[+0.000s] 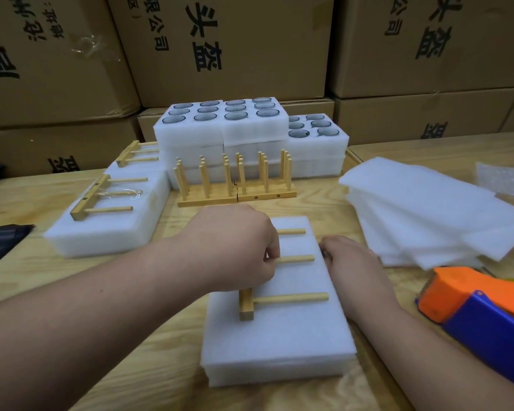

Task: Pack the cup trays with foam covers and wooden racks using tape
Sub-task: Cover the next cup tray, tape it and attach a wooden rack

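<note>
L hand (238,247) pinches the wooden rack (282,280) lying on the covered foam tray (279,345) at table centre; R hand (350,259) curls on tray's right edge, grip hidden, can't tell

The cardboard cartons (235,46) stacked behind the table at twelve o'clock carry large black Chinese print, upside down, with "头盔" and "公司" readable; no other text is legible.
</note>
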Available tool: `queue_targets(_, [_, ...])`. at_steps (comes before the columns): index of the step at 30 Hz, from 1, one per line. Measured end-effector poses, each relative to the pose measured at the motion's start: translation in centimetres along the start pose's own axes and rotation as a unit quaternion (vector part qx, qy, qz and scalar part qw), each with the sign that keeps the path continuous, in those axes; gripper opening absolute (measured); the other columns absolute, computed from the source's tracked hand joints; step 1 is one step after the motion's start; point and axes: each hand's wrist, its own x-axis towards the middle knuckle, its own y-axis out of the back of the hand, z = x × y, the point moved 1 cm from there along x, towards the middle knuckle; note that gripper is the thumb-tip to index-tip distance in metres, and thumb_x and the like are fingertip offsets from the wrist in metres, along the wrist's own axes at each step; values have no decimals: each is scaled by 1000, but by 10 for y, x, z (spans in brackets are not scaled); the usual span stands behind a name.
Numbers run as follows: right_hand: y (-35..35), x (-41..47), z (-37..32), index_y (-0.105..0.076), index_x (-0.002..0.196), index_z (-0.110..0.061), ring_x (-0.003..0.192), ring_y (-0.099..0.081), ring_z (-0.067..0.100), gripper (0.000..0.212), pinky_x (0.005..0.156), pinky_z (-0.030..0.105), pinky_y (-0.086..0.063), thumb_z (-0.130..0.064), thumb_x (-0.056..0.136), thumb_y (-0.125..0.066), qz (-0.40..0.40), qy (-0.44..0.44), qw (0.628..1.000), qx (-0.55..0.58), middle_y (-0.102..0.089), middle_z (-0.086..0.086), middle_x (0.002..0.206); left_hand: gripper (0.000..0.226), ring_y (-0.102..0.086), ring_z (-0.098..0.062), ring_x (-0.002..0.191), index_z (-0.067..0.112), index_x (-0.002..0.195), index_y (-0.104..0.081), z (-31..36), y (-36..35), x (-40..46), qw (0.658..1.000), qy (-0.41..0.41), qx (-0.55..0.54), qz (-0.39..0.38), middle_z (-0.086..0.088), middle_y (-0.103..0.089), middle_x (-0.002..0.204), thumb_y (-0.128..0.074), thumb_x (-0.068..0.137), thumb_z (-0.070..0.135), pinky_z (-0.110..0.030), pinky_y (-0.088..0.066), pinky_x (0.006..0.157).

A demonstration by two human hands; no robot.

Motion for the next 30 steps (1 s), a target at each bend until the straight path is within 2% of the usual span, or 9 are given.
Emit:
queue_targets(3, [0,0,0,-57,81,-27,85,-54,19,16,76,39,-47,-24,92,-47,-3,0,1000,3,-58,-9,85,21,-54,-3,93,46,106,-69,-5,-2,-1,1000,-6,-16,10,23,-65,98,-58,89,47,-27,-47,69])
queue_targets(6, [0,0,1,-61,86,-27,87,-55,19,16,78,38,-47,-24,92,-47,-6,1,1000,3,-60,-10,88,35,-54,5,88,46,111,-69,-23,4,-6,990,25,-138,21,27,-60,105,-62,83,65,-26,-47,77])
queue_targets(10, [-1,0,1,-62,86,-27,86,-55,20,17,78,38,-48,-25,92,-46,-8,-2,1000,3,-60,-10,87,34,-58,12,98,48,108,-71,-52,-16,-25,880,143,-406,200,33,-64,102,-55,81,62,-10,-40,73])
queue_targets(12, [0,0,1,-59,83,-28,85,-54,20,16,77,38,-48,-25,91,-46,-7,1,1000,-3,-59,-10,85,28,-56,11,110,45,116,-70,-60,-50,-38,838,218,-440,240,29,-66,114,-56,91,47,-14,-41,87])
queue_targets(15, [1,-1,0,-59,82,-28,84,-54,19,16,77,39,-48,-25,93,-46,-7,1,1000,-2,-59,-12,85,40,-36,-9,144,34,136,-61,-64,-107,-50,869,289,-378,137,10,-48,153,-47,103,17,-26,-25,116])
queue_targets(17, [2,-2,-1,-56,79,-27,82,-54,19,17,76,38,-48,-27,93,-46,-7,1,1000,1,-59,-11,83,44,-20,-9,152,36,146,-50,-64,-128,-52,910,268,-310,69,13,-32,162,-41,105,22,-35,-10,124])
queue_targets(20, [4,-2,-2,-54,77,-28,82,-54,18,19,75,37,-48,-26,94,-45,-15,2,1000,6,-59,-11,84,43,-17,-6,152,46,146,-45,-63,-133,-49,931,247,-263,63,20,-29,161,-38,105,40,-43,-8,122])
queue_targets(25, [6,-4,-3,-65,94,-24,96,-60,26,20,82,39,-51,-21,95,-45,-56,-2,998,16,-65,-5,102,39,-23,-4,150,46,140,-53,-60,-130,-47,931,261,-238,87,19,-38,158,-45,102,45,-44,-13,122])
queue_targets(30, [24,-9,0,-73,113,-19,115,-63,17,31,94,21,-43,-10,96,-49,-24,-75,984,160,-73,-3,118,40,-27,-6,149,46,139,-55,-62,-131,-47,937,254,-225,87,20,-40,156,-50,100,45,-46,-18,121])
